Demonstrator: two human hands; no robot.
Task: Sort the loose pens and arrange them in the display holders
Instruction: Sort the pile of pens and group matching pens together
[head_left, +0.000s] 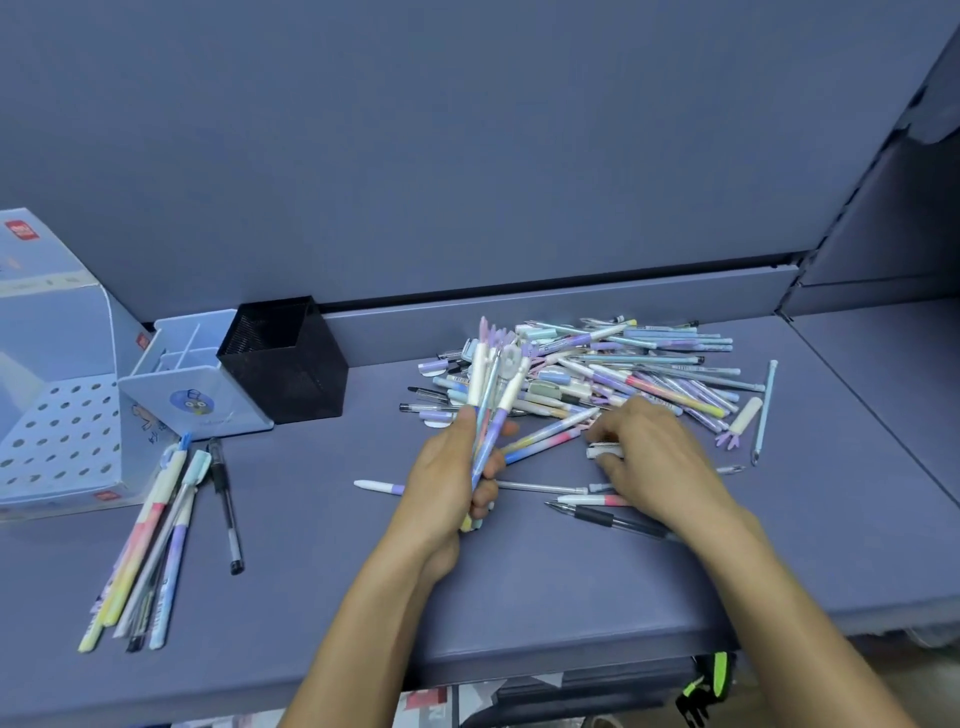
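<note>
Left hand (447, 480) grips an upright pen bundle (488, 395) mid-frame, right hand (652, 460) pinches a white pen (605, 451) at the near edge of the loose pile (639, 366) centre-right; pens probably light, stiff, slick, so take mid-barrel, not caps.

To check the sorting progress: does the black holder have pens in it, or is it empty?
Empty, it seems: no pen rises above the rim of the black holder, and its visible inside shows only mesh.
</note>
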